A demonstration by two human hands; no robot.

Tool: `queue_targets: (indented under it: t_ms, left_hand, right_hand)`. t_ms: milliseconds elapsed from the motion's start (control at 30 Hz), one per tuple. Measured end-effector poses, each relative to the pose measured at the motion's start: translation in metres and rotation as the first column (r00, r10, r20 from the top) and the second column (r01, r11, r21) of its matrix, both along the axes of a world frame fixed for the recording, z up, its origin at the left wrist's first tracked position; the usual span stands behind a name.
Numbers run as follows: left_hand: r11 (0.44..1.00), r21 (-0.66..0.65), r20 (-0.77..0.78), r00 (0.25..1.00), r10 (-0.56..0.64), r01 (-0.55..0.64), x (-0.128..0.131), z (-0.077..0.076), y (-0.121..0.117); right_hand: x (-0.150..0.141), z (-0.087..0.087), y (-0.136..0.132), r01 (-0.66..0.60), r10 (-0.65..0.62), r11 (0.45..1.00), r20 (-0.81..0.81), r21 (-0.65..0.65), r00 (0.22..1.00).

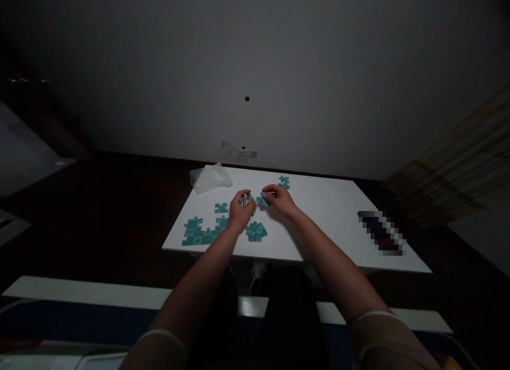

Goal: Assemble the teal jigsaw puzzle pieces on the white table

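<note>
White table (326,210): puzzle pieces (201,233), plastic bag (211,177).

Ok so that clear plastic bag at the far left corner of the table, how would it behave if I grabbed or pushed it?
The plastic bag looks thin and crumpled, so it would probably be floppy and collapse in the hands. It looks empty, so likely very light, apt to slide across the smooth white table rather than tip or roll.

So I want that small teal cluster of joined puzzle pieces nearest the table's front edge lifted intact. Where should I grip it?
The small teal cluster of joined puzzle pieces lies flat on the white table. Probably pinch its near edge from the front, thumb under, since joined flat pieces may part if lifted by one corner.
</note>
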State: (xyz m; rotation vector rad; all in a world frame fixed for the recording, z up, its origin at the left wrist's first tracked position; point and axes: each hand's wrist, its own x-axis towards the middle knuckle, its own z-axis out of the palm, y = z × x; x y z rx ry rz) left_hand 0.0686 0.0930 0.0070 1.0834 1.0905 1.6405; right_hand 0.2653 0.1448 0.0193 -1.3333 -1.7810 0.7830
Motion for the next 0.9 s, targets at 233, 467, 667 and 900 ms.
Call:
queue_targets:
  t_ms: [233, 467, 667, 900]
  left_hand:
    - [0.994, 0.011, 0.090, 0.990, -0.109, 0.109, -0.002, -0.006, -0.001]
    - [0.998, -0.014, 0.018, 0.998, -0.060, 0.060, -0.001, -0.009, 0.001]
    - [0.998, -0.019, -0.021, 0.998, -0.058, 0.057, 0.000, -0.008, 0.000]
    - [0.996, 0.041, -0.145, 0.986, -0.077, 0.084, 0.003, -0.003, -0.003]
  right_hand:
    - [-0.025, -0.017, -0.001, -0.012, 0.001, 0.999, -0.276, -0.037, 0.961]
    - [-0.002, -0.012, 0.023, 0.073, -0.073, 0.997, 0.053, 0.005, 0.996]
    - [0.052, -0.017, 0.036, 0.350, -0.367, 0.928, 0.490, 0.130, 0.790]
    - [0.067, -0.021, 0.043, 0.251, -0.247, 0.965, 0.596, 0.079, 0.764]
